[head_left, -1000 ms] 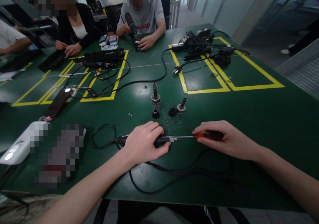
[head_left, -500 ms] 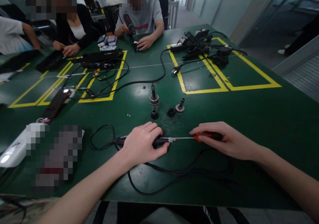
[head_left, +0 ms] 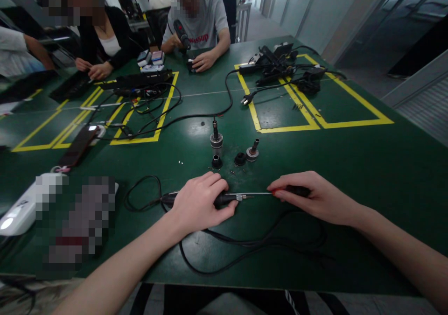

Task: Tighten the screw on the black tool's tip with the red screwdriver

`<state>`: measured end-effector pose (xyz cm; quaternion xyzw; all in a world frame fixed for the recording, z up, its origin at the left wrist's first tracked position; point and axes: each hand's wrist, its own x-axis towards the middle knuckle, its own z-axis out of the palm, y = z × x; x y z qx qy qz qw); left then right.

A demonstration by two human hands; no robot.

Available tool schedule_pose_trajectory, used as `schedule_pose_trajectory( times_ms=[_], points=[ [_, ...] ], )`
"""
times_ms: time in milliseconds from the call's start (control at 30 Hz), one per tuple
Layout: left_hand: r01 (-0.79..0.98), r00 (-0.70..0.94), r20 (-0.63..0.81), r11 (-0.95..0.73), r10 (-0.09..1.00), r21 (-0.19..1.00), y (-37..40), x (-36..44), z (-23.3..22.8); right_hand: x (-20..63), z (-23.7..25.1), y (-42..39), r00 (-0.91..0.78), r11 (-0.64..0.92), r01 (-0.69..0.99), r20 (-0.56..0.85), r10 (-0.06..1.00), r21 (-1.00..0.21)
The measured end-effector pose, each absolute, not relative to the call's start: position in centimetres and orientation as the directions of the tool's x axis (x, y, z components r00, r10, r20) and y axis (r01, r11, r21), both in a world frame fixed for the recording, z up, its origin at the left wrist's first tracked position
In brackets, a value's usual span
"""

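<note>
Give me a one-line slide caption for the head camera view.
Left hand pins a corded black tool on the green table while the right hand works a red-handled screwdriver into its tip.

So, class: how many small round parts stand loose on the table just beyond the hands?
4: the tallest part farthest back, a short dark one in front of it, a black cap and a silver part to the right. Tiny screws may go uncounted.

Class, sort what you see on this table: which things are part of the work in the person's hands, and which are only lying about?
In the work:
left hand pressing down a black corded tool
right hand on a screwdriver, tip at the tool's end

Lying about:
small round metal parts
loose plug
pile of cables
phone
</note>
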<state>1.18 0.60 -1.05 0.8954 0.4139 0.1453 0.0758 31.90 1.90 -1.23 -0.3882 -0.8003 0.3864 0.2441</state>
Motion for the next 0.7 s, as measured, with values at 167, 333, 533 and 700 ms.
schedule_pose_trajectory(
  times_ms=[167,333,533,700],
  points=[
    [0.719,0.615,0.198,-0.646,0.764,0.258,0.58,1.23,-1.04,31.68,-0.71,1.85,-0.566,0.466,0.443,0.164,0.808,-0.766],
    [0.720,0.615,0.198,-0.646,0.763,0.253,0.55,1.23,-1.05,31.39,-1.02,1.71,-0.613,0.529,0.435,0.191,0.767,-0.729],
    [0.718,0.617,0.195,-0.647,0.762,0.256,0.62,1.23,-1.17,31.69,-1.30,1.66,-0.593,0.468,0.440,0.144,0.793,-0.766],
    [0.720,0.616,0.189,-0.644,0.765,0.258,0.63,1.26,-1.09,31.74,-1.15,1.69,-0.564,0.470,0.447,0.169,0.809,-0.761]
  ],
)
